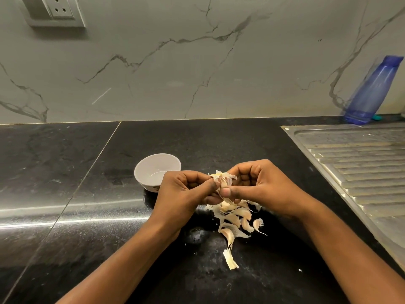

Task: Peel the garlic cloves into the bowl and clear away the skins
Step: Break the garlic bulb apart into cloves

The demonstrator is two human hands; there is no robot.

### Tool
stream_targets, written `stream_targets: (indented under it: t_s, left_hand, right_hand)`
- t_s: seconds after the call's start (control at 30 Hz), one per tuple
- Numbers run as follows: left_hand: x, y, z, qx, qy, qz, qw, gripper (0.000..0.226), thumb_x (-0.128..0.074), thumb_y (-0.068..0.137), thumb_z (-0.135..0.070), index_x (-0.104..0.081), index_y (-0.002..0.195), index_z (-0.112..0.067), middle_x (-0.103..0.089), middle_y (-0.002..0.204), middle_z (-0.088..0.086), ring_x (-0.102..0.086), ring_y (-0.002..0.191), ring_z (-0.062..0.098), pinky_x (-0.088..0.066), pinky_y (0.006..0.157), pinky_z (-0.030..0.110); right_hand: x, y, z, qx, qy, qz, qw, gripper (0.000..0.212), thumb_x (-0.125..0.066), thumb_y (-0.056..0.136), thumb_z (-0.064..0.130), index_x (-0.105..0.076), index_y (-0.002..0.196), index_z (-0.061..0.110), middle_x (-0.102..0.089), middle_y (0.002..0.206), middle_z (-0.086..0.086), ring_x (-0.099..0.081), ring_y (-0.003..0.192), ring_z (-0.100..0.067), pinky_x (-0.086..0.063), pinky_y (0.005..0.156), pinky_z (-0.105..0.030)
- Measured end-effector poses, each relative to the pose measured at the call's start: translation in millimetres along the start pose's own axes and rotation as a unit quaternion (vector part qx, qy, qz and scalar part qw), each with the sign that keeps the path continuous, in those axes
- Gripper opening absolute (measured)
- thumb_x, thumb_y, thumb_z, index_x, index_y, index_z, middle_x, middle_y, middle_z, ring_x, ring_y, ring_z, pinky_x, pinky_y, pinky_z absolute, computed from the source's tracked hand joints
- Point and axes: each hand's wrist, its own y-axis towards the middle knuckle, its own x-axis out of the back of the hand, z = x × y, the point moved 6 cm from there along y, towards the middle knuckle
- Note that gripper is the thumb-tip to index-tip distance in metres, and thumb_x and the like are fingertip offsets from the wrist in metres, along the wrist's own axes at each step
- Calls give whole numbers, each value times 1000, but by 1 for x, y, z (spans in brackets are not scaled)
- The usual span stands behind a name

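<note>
Just below centre frame, the left hand [184, 191] and right hand [258, 189] both pinch one garlic clove [223, 179], its skin flaring; the white bowl [151, 165] sits left of them; loose skins [234, 220] lie beneath on the black counter [65, 172].

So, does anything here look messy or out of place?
Mostly the garlic skins and cloves strewn loose on the black counter near the white bowl. The blue bottle at far right looks tilted against the wall, possibly just lens distortion.
</note>
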Motion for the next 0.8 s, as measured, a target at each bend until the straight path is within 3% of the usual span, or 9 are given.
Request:
stream_targets:
  t_s: [0.17, 0.3, 0.37, 0.47, 0.6, 0.73, 0.8]
  left_hand:
    - [1, 1, 0, 4, 5, -8, 1000, 9, -76, 91, -6, -80, 93, 2, -79, 83, 19, -79, 74, 33, -66, 70, 33]
    - [6, 3, 5, 18, 6, -38, 999, 11, -79, 90, -7, -79, 89, 4, -78, 80, 20, -78, 71, 31, -65, 68, 31]
    - [8, 3, 7, 23, -3, -52, 998, 13, -78, 90, -7, -79, 87, 6, -77, 79, 22, -77, 69, 31, -64, 67, 31]
    - [7, 3, 8, 33, -18, -51, 998, 14, -76, 92, -6, -78, 88, 7, -77, 80, 21, -77, 70, 30, -64, 68, 30]
    - [2, 3, 10, 54, -30, -38, 997, 13, -73, 95, -6, -78, 92, 6, -78, 83, 19, -77, 71, 26, -64, 67, 27]
    - [3, 3, 11, 69, -27, -38, 997, 11, -71, 96, -4, -78, 93, 3, -79, 84, 17, -78, 73, 25, -64, 68, 27]
    - [5, 4, 10, 70, -36, -40, 996, 13, -71, 96, -7, -79, 95, 3, -79, 85, 18, -78, 76, 28, -65, 71, 29]
  right_hand:
    - [-1, -2, 2, 29, -53, 9, 998, 21, -74, 98, 17, -78, 118, 18, -81, 98, -5, -77, 86, -25, -64, 77, -32]
    - [-7, -3, 5, 90, -193, -24, 977, 18, -63, 107, 25, -78, 117, 26, -75, 86, -1, -70, 74, -24, -60, 65, -43]
    - [-9, -2, 4, 112, -249, -43, 961, 20, -58, 109, 25, -78, 114, 24, -72, 85, 6, -68, 77, -19, -57, 66, -41]
    - [-5, 0, 2, 105, -251, -50, 961, 21, -56, 110, 28, -77, 115, 24, -70, 89, 12, -67, 83, -16, -56, 68, -29]
    - [-4, 1, 1, 74, -228, -49, 970, 22, -53, 111, 27, -73, 105, 26, -68, 85, 1, -62, 74, -18, -51, 65, -35]
    - [10, -1, 4, 57, -222, -93, 969, 30, -47, 111, 25, -68, 90, 28, -66, 83, 8, -61, 77, -9, -45, 66, -22]
    - [22, -2, 2, 43, -241, -118, 962, 27, -53, 110, 27, -68, 87, 29, -65, 82, 9, -60, 76, -9, -45, 67, -23]
